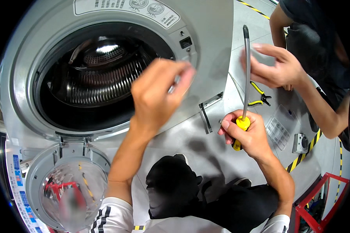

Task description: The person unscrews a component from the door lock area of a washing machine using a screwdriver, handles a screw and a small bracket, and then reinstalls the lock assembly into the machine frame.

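My right hand (249,134) is wrapped round the yellow handle of a long screwdriver (246,77), whose dark tip points up and away. A small shiny piece, maybe a screw, shows by its fingertips. My left hand (151,93), blurred by motion, is closed in front of the drum opening of a front-loading washing machine (212,39). A small silvery thing (174,84) shows between its thumb and fingers; its kind cannot be made out. Just beyond that hand is the dark latch slot (186,42) in the machine's front. The round glass door (74,190) hangs open at lower left.
Another person's hand (278,66) is close to the screwdriver shaft. On the floor at right lie yellow-black pliers (261,97), a clear compartment box (278,130) and a grey device (300,143). A metal bracket (212,101) lies beside the machine. A red frame (319,202) stands lower right.
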Available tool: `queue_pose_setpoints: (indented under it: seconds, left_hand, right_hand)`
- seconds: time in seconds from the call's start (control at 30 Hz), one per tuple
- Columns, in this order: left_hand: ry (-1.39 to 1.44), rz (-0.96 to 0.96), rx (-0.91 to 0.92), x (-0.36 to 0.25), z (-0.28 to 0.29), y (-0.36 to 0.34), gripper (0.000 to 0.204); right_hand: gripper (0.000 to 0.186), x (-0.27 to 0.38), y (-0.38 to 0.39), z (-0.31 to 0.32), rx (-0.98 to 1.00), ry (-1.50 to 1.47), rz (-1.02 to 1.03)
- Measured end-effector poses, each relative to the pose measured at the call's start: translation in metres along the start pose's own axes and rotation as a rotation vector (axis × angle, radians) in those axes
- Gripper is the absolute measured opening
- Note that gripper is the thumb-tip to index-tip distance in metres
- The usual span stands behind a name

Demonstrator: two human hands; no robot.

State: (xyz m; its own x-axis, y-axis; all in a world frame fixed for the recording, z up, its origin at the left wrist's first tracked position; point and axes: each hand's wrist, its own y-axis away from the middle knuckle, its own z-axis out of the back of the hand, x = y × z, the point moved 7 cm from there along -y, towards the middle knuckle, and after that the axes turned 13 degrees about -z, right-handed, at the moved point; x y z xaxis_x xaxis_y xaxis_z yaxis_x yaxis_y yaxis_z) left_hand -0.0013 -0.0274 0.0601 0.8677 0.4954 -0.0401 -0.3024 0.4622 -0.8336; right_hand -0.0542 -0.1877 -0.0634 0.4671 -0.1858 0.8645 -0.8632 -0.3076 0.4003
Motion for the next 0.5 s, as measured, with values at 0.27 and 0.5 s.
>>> queue_pose_setpoints:
  seconds: [0.27, 0.5]
  left_hand:
    - [-0.413, -0.255, 0.112, 0.022, -0.007, -0.028, 0.017]
    - [-0.503, -0.268, 0.165, 0.018, -0.011, -0.036, 0.007]
  right_hand:
    - [0.012, -0.005, 0.005, 0.001, 0.0, 0.025, -0.005]
    - [0.013, -0.005, 0.011, 0.003, -0.004, 0.018, -0.015]
